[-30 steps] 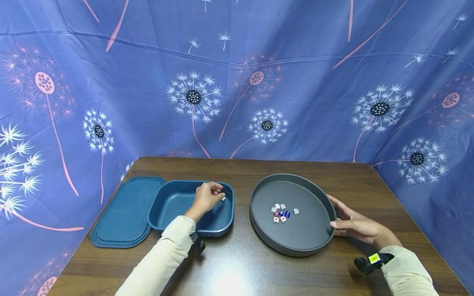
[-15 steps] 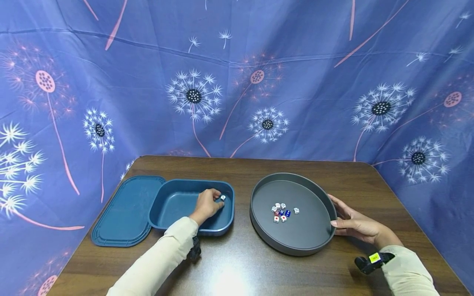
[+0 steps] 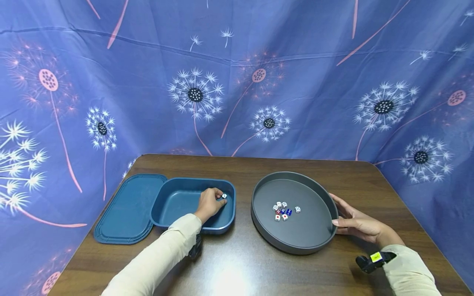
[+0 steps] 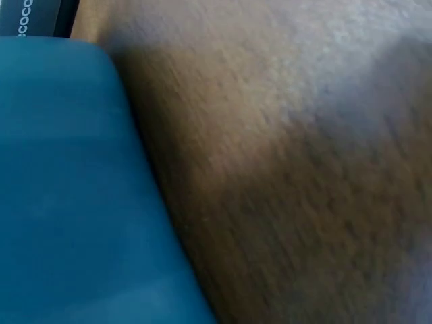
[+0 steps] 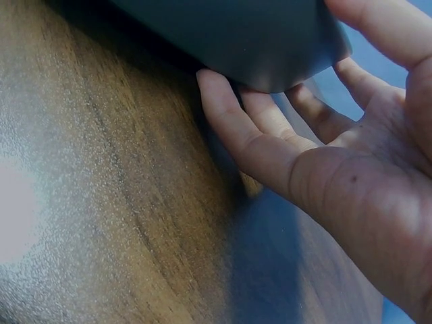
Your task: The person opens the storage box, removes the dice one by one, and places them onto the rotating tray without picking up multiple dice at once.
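Observation:
My left hand (image 3: 209,203) reaches into the rectangular blue container (image 3: 164,209), thumb and index finger pinching a small white die (image 3: 224,196) near its right end. The left wrist view shows only the container's outer wall (image 4: 81,202), not the hand. With the right hand (image 3: 361,225) I grip the right side of a round dark grey pan (image 3: 296,245), thumb at the rim. Its other fingertips (image 5: 214,84) press the outer wall low down in the right wrist view. Inside the pan lies a loose cluster of white, blue and red dice (image 3: 283,211), one white die (image 3: 298,209) apart from it.
A flat blue lid (image 3: 124,213) lies left of the container, its right edge against it. All stand on a brown wooden table (image 3: 244,263). A blue dandelion-print cloth (image 3: 229,102) hangs behind. Dark lettered material (image 4: 30,17) shows at the left wrist view's top left corner.
The left hand has come down from above the die, and its thumb and index finger have closed in on it. The right hand and the pan have stayed in place.

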